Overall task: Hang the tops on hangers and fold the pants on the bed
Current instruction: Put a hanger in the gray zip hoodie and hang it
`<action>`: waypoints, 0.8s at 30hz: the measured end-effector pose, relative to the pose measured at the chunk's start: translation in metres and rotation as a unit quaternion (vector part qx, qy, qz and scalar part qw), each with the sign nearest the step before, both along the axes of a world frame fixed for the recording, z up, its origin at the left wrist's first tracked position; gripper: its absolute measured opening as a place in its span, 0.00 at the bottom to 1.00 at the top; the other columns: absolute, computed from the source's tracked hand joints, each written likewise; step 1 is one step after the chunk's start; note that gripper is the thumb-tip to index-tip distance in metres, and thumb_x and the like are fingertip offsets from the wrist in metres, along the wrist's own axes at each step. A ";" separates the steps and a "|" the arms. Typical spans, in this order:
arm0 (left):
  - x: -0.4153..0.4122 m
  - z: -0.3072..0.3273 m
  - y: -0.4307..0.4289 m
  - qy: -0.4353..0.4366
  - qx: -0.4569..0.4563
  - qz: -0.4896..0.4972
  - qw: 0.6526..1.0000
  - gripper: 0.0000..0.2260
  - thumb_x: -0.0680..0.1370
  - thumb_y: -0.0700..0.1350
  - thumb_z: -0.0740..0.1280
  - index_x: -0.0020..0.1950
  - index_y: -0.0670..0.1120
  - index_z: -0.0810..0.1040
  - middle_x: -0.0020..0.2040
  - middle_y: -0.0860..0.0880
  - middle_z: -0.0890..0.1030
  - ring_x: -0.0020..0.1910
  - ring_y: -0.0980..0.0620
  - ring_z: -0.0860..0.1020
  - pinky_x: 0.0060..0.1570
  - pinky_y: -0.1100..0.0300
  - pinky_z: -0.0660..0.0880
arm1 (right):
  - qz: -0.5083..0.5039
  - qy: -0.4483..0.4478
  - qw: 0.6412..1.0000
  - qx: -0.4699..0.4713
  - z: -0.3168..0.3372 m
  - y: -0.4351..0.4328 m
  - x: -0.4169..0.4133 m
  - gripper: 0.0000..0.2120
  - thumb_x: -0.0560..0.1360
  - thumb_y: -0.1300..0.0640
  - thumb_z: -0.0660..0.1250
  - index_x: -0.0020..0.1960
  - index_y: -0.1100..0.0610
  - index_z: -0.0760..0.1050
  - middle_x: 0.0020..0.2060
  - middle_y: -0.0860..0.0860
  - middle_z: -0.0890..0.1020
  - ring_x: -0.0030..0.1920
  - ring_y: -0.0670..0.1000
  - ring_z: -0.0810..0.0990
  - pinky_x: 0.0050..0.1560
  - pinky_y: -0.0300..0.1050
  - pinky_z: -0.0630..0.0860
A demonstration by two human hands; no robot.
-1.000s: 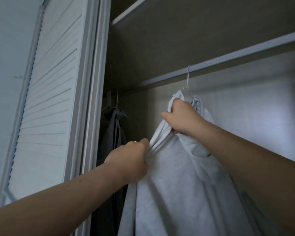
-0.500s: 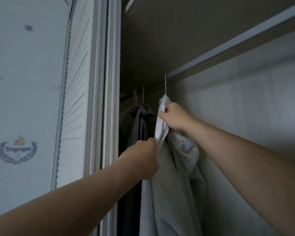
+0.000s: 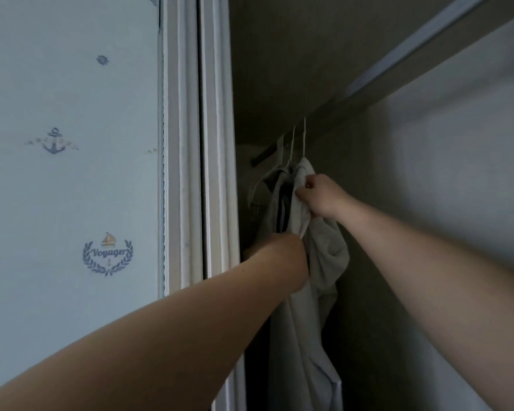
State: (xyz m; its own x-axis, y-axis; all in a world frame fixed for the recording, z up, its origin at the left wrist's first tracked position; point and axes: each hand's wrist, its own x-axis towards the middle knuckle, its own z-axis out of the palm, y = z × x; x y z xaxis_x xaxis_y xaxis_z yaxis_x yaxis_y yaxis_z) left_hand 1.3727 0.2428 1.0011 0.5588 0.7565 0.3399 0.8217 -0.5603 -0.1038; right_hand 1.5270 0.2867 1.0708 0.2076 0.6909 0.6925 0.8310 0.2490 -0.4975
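Light-grey sweatshirt on white hanger, hooked over closet rail. Right hand clenched on collar; left hand clenched on fabric lower down.

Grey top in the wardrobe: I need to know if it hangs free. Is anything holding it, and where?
Both hands hold the grey top: the right hand grips it near the hanger hook, the left hand grips fabric lower down.
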 end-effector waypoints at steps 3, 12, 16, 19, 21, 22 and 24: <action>-0.002 -0.003 0.002 -0.002 0.008 0.019 1.000 0.13 0.83 0.41 0.62 0.67 0.41 0.72 0.62 0.42 0.76 0.55 0.46 0.77 0.54 0.51 0.78 | 0.004 -0.004 1.000 0.014 -0.009 0.000 0.009 0.14 0.82 0.47 0.62 0.55 0.57 0.77 0.55 0.62 0.82 0.51 0.59 0.81 0.47 0.51 0.75; -0.039 -0.031 -0.030 0.055 0.344 -0.070 0.935 0.25 0.80 0.57 0.63 0.72 0.46 0.67 0.71 0.42 0.72 0.74 0.39 0.65 0.75 0.38 0.51 | -0.063 -0.121 0.989 0.062 -0.069 -0.052 0.018 0.29 0.81 0.34 0.48 0.80 0.40 0.50 0.79 0.45 0.56 0.79 0.53 0.52 0.76 0.59 0.56; -0.087 -0.049 -0.043 0.066 0.396 -0.111 0.909 0.31 0.82 0.62 0.54 0.79 0.45 0.63 0.80 0.41 0.60 0.81 0.39 0.48 0.76 0.34 0.39 | -0.096 -0.190 0.974 0.077 -0.095 -0.085 -0.005 0.32 0.76 0.27 0.39 0.78 0.33 0.42 0.80 0.38 0.45 0.79 0.44 0.40 0.74 0.53 0.42; -0.129 -0.064 -0.048 0.052 0.395 -0.121 0.909 0.32 0.81 0.64 0.54 0.79 0.46 0.65 0.80 0.41 0.59 0.81 0.38 0.50 0.77 0.34 0.52 | -0.100 -0.213 0.969 0.077 -0.114 -0.108 -0.037 0.31 0.75 0.24 0.35 0.77 0.29 0.38 0.79 0.35 0.41 0.79 0.43 0.35 0.73 0.53 0.37; -0.160 -0.074 -0.052 0.050 0.388 -0.121 0.912 0.33 0.80 0.65 0.54 0.80 0.46 0.63 0.81 0.42 0.56 0.81 0.38 0.49 0.76 0.34 0.53 | -0.099 -0.220 0.967 0.076 -0.127 -0.123 -0.064 0.31 0.75 0.25 0.35 0.76 0.28 0.37 0.80 0.36 0.40 0.79 0.43 0.34 0.75 0.56 0.37; -0.176 -0.080 -0.054 0.049 0.382 -0.120 0.915 0.33 0.81 0.65 0.54 0.80 0.47 0.63 0.82 0.42 0.56 0.81 0.38 0.49 0.76 0.34 0.53 | -0.096 -0.226 0.967 0.074 -0.133 -0.130 -0.080 0.31 0.76 0.25 0.36 0.77 0.29 0.37 0.80 0.36 0.40 0.78 0.43 0.33 0.75 0.57 0.36; -0.213 -0.092 -0.060 0.046 0.367 -0.118 0.922 0.34 0.81 0.66 0.53 0.81 0.47 0.61 0.82 0.42 0.55 0.81 0.37 0.49 0.76 0.33 0.54 | -0.086 -0.241 0.964 0.070 -0.144 -0.147 -0.114 0.31 0.77 0.27 0.38 0.78 0.31 0.38 0.80 0.36 0.39 0.78 0.43 0.32 0.75 0.57 0.35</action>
